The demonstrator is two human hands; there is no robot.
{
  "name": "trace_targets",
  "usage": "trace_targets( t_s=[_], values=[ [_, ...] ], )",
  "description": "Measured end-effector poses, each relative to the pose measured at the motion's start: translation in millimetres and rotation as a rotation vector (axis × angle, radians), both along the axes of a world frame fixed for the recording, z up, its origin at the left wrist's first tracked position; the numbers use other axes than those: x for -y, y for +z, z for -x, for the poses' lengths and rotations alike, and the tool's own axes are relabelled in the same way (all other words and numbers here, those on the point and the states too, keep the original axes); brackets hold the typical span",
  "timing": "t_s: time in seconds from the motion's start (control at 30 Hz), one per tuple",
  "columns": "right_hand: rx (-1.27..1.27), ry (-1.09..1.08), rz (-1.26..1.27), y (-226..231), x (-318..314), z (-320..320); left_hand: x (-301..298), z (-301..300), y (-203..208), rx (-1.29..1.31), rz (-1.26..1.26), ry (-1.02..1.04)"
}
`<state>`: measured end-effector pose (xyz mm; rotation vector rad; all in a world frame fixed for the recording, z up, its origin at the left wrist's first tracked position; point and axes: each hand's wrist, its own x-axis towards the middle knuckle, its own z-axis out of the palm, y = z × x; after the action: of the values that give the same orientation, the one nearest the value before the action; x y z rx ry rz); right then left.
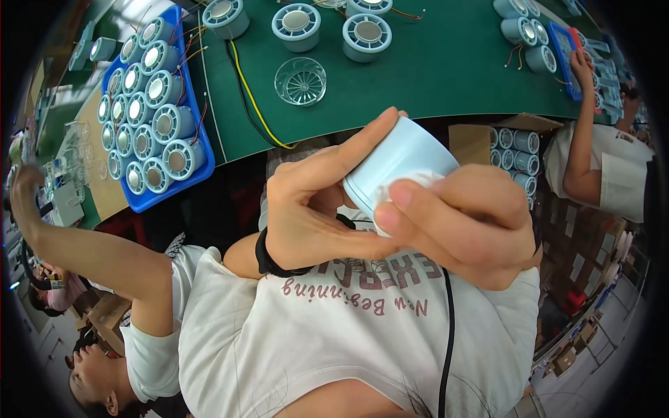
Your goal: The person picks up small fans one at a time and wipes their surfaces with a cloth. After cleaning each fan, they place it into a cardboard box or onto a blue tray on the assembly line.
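A light-blue, smooth cylindrical housing (403, 159) is tilted in front of my chest, off the table. My left hand (301, 198) is closed round it, with the index finger along its upper side and the thumb below. A crumpled white wipe (382, 198) is pinched between the thumb and fingers of my right hand (470, 226) and pressed against the housing's lower edge. The far end of the housing faces away from me, so its inside is hidden. Beyond my hands, similar light-blue units (367, 36) with round metal centres stand on the table.
The green table (425, 80) holds a clear ribbed dish (300, 81) and a yellow-and-black cable (245, 90). At left, a blue tray (211, 169) carries several wired units. An open cardboard box (470, 144) of housings sits at right. Co-workers reach in at left (97, 254) and right (584, 132).
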<state>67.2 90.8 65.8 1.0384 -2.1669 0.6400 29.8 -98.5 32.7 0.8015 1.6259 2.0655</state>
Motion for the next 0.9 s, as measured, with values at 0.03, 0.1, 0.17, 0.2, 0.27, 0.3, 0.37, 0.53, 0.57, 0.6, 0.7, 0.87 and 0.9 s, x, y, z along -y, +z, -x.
trace_targets(
  t_s=[0.03, 0.1, 0.17, 0.2, 0.27, 0.3, 0.37, 0.53, 0.57, 0.6, 0.7, 0.87, 0.9],
  values=[
    [0.006, 0.045, 0.057, -3, -3, -2, 0, 0, 0, -0.001, -0.002, 0.003],
    [0.013, 0.100, 0.115, -3, -17, -4, -1, 0, 0, 0.132, -0.012, 0.029],
    [0.026, 0.014, -0.273, 3, -42, -7, -1, 1, -1, 0.196, -0.011, 0.040],
    [0.104, -0.076, -0.347, 4, -51, -4, 0, 1, -2, 0.152, -0.059, 0.053],
    [0.195, -0.189, -0.428, 13, -57, -4, -1, 3, -3, 0.073, -0.167, 0.044],
    [0.125, -0.326, -0.277, 19, -58, -5, -2, 5, -3, 0.077, -0.168, 0.034],
    [0.052, -0.449, -0.118, 24, -55, -6, -4, 4, -3, 0.116, -0.166, 0.012],
    [0.047, -0.128, 0.147, 17, 0, 1, -1, 2, -10, 0.155, -0.055, 0.005],
    [0.066, -0.054, 0.111, 13, 6, 6, -1, 2, -9, 0.156, -0.056, -0.003],
    [0.086, 0.023, 0.075, 10, 9, 8, -1, 3, -7, 0.161, -0.043, -0.009],
    [0.078, 0.039, 0.052, 11, 6, -3, 0, 5, -3, 0.167, -0.020, -0.023],
    [0.032, 0.100, -0.062, 8, -18, -9, 4, 4, -2, 0.170, -0.173, 0.016],
    [0.050, 0.014, -0.127, 9, -28, -6, 5, 6, 0, 0.274, -0.216, 0.017]
  ],
)
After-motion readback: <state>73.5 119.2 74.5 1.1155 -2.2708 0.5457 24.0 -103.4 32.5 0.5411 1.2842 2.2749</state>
